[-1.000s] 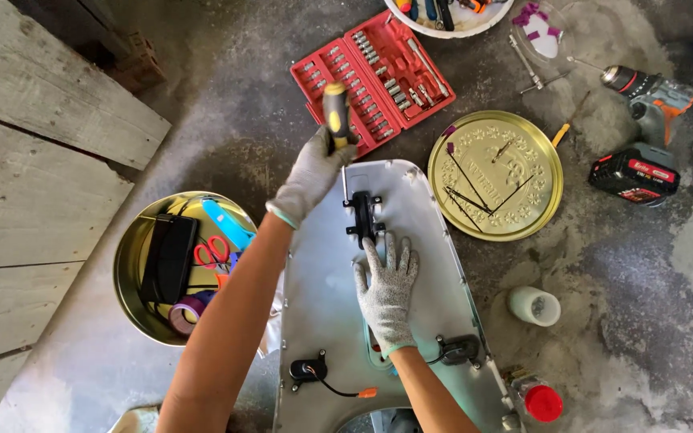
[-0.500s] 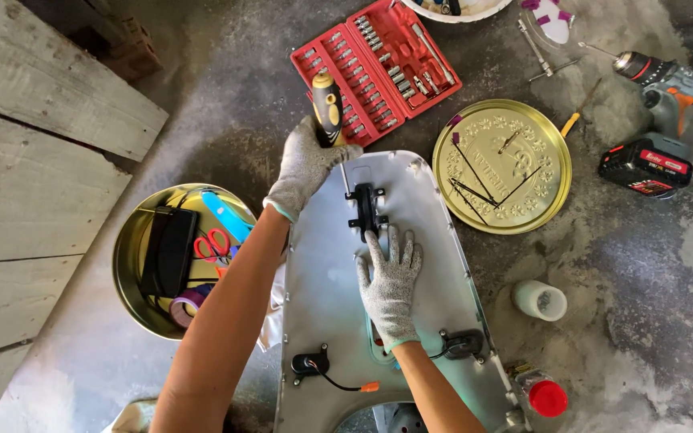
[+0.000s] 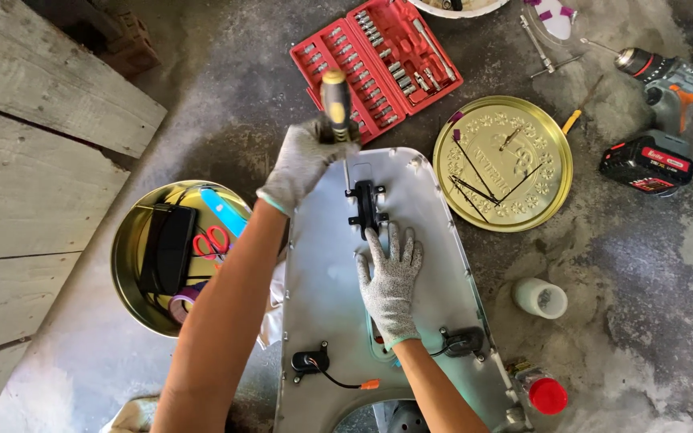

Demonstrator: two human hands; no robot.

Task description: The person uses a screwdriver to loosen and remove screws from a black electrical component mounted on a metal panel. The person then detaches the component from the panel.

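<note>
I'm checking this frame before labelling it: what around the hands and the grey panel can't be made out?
Head view:
- Tip of the screwdriver: too thin to tell whether it meets the black bracket.
- Panel under the right hand: covered by the glove.
- Panel's lower end: cut off by the bottom edge.
- White bowl: cut off by the top edge.

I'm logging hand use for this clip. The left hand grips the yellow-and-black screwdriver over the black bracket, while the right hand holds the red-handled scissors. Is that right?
Not quite. In the head view the right hand holds no scissors: it lies flat, fingers spread, on the grey panel just below the black bracket. The red-handled scissors lie in the round tin. The left hand does grip the yellow-and-black screwdriver.
</note>
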